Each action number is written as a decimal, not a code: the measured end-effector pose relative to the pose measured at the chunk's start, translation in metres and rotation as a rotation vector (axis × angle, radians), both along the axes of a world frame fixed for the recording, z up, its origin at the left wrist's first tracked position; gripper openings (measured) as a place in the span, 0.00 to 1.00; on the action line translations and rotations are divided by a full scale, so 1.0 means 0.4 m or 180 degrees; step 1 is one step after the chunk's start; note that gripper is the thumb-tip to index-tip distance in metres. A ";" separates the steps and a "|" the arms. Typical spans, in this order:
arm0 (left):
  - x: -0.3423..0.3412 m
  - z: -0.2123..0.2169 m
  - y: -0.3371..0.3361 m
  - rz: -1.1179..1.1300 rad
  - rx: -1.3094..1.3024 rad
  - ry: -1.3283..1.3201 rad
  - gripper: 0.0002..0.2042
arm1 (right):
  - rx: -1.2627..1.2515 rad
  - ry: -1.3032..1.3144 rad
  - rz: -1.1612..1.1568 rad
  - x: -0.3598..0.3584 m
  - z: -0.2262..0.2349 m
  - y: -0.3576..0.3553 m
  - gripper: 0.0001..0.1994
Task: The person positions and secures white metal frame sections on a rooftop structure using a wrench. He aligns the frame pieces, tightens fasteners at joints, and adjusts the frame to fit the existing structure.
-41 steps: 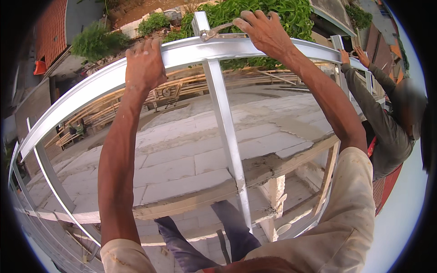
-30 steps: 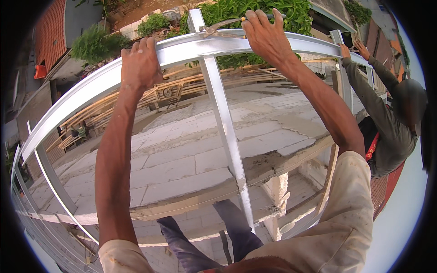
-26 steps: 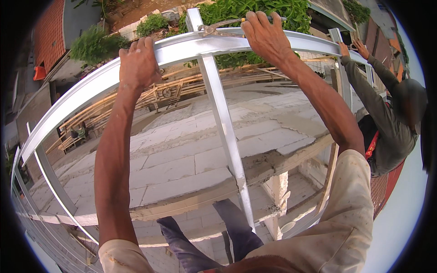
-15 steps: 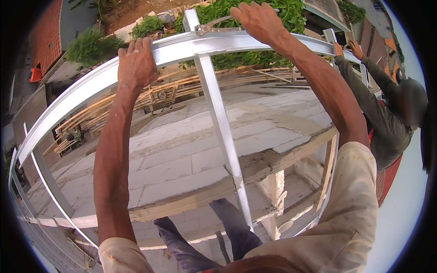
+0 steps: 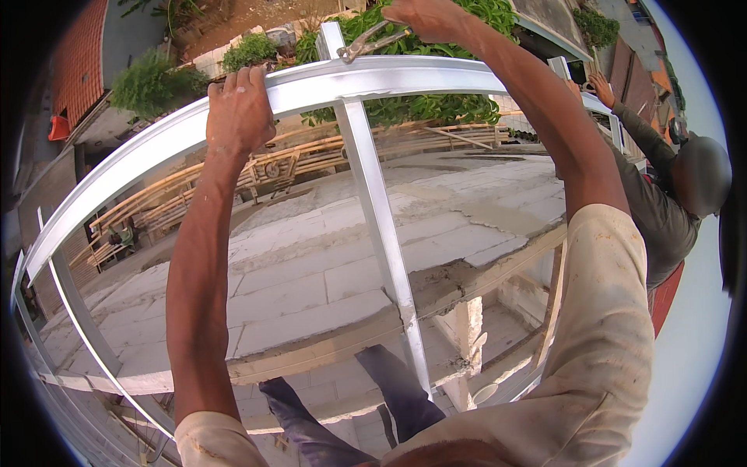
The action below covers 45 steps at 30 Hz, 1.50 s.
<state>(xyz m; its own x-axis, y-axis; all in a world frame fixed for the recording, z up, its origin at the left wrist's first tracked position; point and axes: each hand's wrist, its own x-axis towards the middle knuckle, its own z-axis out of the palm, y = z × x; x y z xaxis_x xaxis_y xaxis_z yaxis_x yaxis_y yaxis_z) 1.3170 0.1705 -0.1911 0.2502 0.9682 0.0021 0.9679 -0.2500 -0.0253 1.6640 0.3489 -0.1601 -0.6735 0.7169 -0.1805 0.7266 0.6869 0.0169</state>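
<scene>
Grey metal pliers (image 5: 355, 49) at top edge of long silver metal beam (image 5: 311, 86), beside silver metal stub (image 5: 332, 37); head points lower left, long axis slanting to upper right. Right hand (image 5: 429, 19): fingers clamped on pliers. Left hand (image 5: 240, 113): fingers clamped over beam.

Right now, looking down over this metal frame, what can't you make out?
All in the head view:
Right hand: upper part cut off by the top edge.
Pliers: handle ends hidden by the right hand; tips too small to tell whether they grip anything.
Left hand: palm turned away, toward the metal beam.
Co-worker's nearer arm: partly behind the right forearm.
Green shape near the poles: too small.
</scene>
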 end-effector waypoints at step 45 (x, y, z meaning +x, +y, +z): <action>-0.017 -0.038 0.028 -0.0204 0.0487 -0.0157 0.33 | -0.0156 -0.0500 0.0441 0.051 0.003 0.086 0.09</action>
